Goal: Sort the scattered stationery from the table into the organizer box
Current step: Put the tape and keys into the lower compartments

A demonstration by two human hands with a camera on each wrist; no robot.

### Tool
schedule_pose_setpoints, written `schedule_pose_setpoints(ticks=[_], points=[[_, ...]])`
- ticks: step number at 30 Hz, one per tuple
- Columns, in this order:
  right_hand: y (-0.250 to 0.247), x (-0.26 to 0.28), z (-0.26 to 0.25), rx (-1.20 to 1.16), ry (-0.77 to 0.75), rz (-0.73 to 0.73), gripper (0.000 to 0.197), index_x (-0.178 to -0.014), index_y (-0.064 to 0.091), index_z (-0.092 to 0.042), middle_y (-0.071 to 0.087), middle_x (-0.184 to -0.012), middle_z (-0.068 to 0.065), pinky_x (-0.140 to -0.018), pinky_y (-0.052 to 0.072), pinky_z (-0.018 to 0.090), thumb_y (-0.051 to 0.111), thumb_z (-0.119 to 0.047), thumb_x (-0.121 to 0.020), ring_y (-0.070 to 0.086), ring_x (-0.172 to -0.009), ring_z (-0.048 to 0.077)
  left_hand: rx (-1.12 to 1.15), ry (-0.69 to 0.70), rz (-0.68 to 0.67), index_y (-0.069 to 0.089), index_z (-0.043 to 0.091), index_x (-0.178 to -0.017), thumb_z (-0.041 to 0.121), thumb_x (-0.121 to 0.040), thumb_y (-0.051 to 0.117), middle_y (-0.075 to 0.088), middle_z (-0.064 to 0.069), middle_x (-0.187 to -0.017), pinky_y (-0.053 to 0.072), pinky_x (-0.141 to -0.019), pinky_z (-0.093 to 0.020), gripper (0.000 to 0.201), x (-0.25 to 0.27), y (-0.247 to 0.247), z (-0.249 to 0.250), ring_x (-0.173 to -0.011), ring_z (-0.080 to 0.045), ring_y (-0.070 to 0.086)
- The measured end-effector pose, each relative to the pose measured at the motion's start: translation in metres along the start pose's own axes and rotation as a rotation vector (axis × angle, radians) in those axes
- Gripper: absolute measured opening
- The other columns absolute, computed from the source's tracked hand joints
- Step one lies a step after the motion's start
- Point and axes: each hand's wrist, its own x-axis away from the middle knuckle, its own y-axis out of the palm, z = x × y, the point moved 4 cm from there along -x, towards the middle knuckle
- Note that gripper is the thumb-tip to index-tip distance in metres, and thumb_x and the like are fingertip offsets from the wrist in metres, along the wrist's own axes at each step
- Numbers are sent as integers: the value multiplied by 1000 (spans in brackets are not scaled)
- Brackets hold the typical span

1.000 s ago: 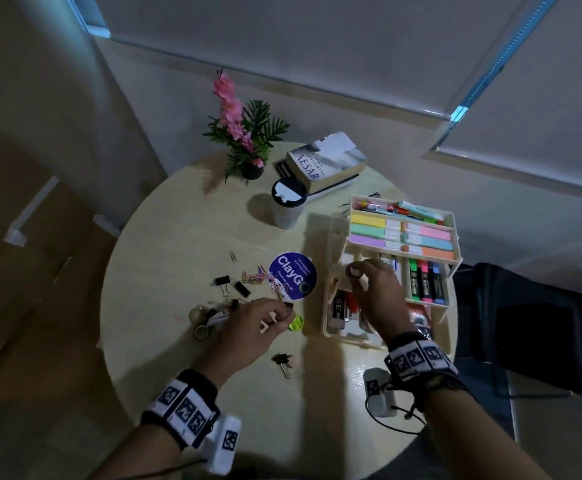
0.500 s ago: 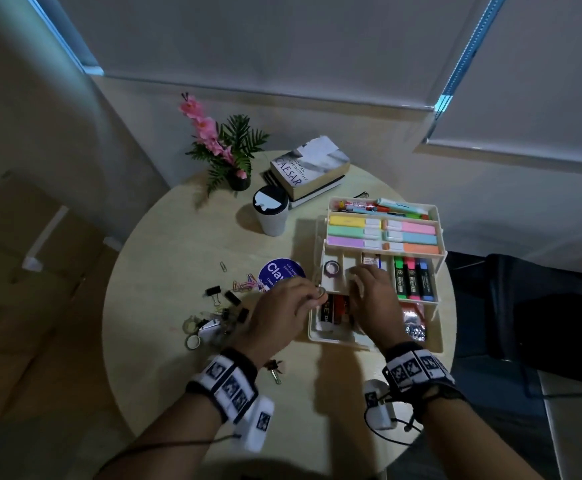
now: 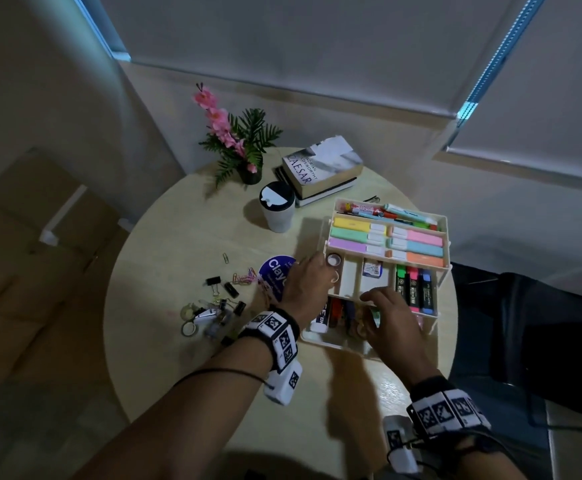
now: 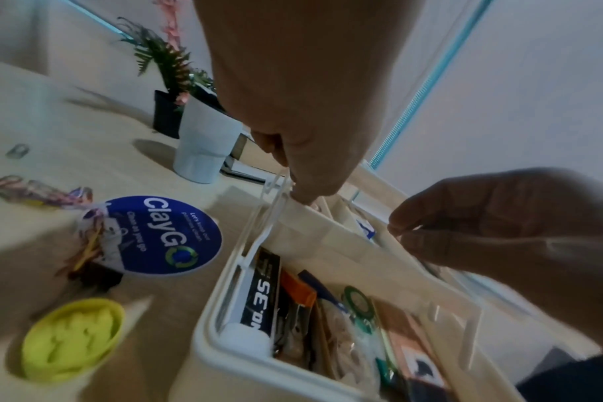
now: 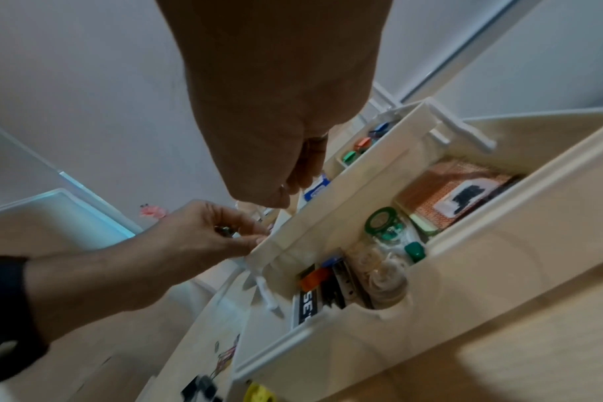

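Observation:
The white tiered organizer box (image 3: 443, 233) stands on the right of the round table, holding highlighters, markers and small items. My left hand (image 3: 331, 275) reaches over the left compartment of its middle tray and pinches a small ring-shaped item (image 3: 334, 279) beside a tape roll (image 3: 333, 260) lying there. My right hand (image 3: 367, 306) curls over that tray's front wall. Seen from the left wrist, the left hand (image 4: 303, 195) points down at the tray rim. Binder clips (image 3: 213, 281), coloured paper clips (image 3: 242, 278) and tape rings (image 3: 188, 329) lie scattered to the left.
A round blue sticker (image 3: 275, 277) and a yellow-green lid-like piece (image 4: 73, 337) lie left of the box. A lidded cup (image 3: 277, 209), stacked books (image 3: 320, 168) and a potted flower (image 3: 244, 147) stand at the back. A dark chair (image 3: 542, 323) is at the right.
My left hand has moved right from the scattered pile to the box's middle tray, carrying the small ring. My right hand has slid back to the tray's front wall.

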Motion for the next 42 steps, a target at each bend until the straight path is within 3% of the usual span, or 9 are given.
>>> schedule_pose_setpoints(ticks=[5, 8, 16, 19, 25, 29, 34, 38, 42], points=[[17, -7, -32, -7, -109, -59, 22, -104, 70, -12, 64, -105, 4, -76, 54, 38, 75, -2, -85, 60, -93, 24, 258, -87, -4, 64, 22, -128, 28, -99, 67, 56, 1, -127, 54, -83, -35, 30, 30, -9, -18, -106, -21, 62], [34, -12, -58, -10, -188, -93, 20, -101, 68, -12, 62, -99, 5, -73, 51, 39, 72, 0, -86, 59, -88, 26, 256, -97, 6, 67, 19, -122, 28, -97, 65, 57, -2, -127, 56, -79, -40, 26, 67, -16, -57, -101, -25, 64], [107, -14, -122, 25, -286, -335, 18, -101, 72, -12, 66, -98, 7, -64, 55, 39, 72, -2, -85, 66, -80, 29, 254, -481, 21, 69, 18, -119, 15, -93, 71, 59, -4, -119, 50, -81, -34, 26, 188, -19, -207, -104, -27, 62], [137, -15, -145, 63, -289, -451, 17, -103, 72, -14, 66, -102, 5, -66, 54, 37, 72, -8, -88, 68, -81, 29, 269, -575, 20, 70, 21, -114, 13, -88, 73, 61, -3, -115, 56, -82, -38, 28, 221, -15, -246, -103, -28, 64], [190, -15, -187, 185, -280, -618, 24, -115, 71, -16, 65, -106, 6, -73, 52, 36, 64, -15, -92, 68, -92, 31, 299, -456, -185, 70, 23, -118, 21, -91, 72, 64, 0, -117, 56, -87, -38, 27, 241, 1, -263, -108, -24, 64], [207, -19, -206, 251, -293, -635, 38, -131, 63, -15, 63, -120, 12, -76, 57, 41, 60, -13, -93, 68, -100, 34, 287, -418, -171, 70, 22, -118, 18, -92, 68, 63, -2, -119, 54, -84, -36, 26, 237, 9, -268, -106, -25, 63], [224, -32, -234, 236, -448, -598, 50, -140, 58, -18, 59, -130, 13, -83, 58, 43, 58, -8, -91, 60, -112, 32, 250, -443, -85, 61, 25, -91, 21, -91, 63, 57, 0, -100, 47, -66, -35, 4, 220, 5, -277, -93, -29, 62], [238, -40, -260, 266, -465, -600, 46, -125, 66, -7, 61, -114, 16, -66, 54, 39, 67, -1, -80, 65, -88, 36, 247, -489, -31, 59, 27, -118, 14, -89, 71, 54, 0, -117, 52, -74, -38, 34, 205, 4, -291, -103, -27, 59], [266, -32, -266, 389, -417, -735, 44, -143, 51, -9, 63, -119, 18, -68, 55, 41, 46, -8, -99, 69, -93, 36, 231, -439, -147, 63, 26, -130, 9, -88, 73, 52, -4, -126, 55, -86, -41, 46, 197, 9, -301, -110, -30, 58]])
